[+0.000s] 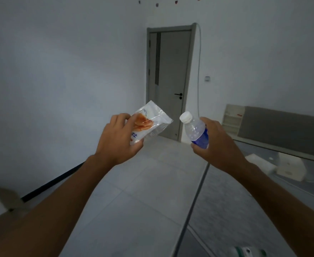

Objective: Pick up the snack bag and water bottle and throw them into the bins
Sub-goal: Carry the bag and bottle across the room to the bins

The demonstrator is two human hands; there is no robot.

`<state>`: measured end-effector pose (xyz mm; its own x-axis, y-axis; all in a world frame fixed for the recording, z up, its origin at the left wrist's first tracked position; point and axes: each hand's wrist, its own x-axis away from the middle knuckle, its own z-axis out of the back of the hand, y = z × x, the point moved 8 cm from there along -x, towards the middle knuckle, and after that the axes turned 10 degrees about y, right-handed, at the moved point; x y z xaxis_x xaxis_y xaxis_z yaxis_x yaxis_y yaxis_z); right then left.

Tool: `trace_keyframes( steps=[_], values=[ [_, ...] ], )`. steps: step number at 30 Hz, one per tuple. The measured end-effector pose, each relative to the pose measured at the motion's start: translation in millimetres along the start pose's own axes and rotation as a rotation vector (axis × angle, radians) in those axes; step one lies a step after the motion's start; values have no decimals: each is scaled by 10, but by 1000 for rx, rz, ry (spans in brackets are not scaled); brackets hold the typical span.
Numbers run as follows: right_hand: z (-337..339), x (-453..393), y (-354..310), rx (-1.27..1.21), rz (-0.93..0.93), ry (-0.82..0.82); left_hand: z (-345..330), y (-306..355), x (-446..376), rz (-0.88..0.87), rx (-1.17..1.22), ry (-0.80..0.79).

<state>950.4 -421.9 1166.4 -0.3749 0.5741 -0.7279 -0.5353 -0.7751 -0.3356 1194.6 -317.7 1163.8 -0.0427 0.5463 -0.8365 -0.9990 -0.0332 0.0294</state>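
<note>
Both items already off any surface and in the air, one per hand — nothing left to pick up, only to carry and drop. Left hand (118, 138) closed around the lower end of the snack bag (149, 122), fingers wrapped over its near face and thumb under, so that the free end of the bag fans up and to the right, away from the palm. Right hand (218, 140) clamped on the water bottle (196, 129) around its blue label, white cap uppermost and leaning inward toward the bag. Long axes thus tilted toward each other: bag rising rightward, bottle rising leftward, cap and bag corner near one another yet apart.

No bins visible anywhere in the head view — only a tiled floor (143, 182), a closed grey door (169, 80) straight ahead, a glass-topped table (254, 210) to the right with small white boxes (289, 167) on it. So the deciding relation cannot be settled here: impossible to tell which hand lies nearer a bin, or which bin suits which item. Likely next: turn until the bins show, then tip each thing free-end-first downward before letting go. Bag light and floppy, probably prone to drift on release — worth dropping from close above the opening.
</note>
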Motion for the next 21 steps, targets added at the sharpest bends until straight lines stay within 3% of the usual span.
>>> trace_keyframes(
  steps=[7, 21],
  values=[
    [-1260, -691, -71, -66, 49, -37, -441, -1064, -101, 44, -71, 6],
    [-3825, -2906, 484, -175, 97, -152, -2256, -3293, -1347, 107, -175, -54]
  ],
)
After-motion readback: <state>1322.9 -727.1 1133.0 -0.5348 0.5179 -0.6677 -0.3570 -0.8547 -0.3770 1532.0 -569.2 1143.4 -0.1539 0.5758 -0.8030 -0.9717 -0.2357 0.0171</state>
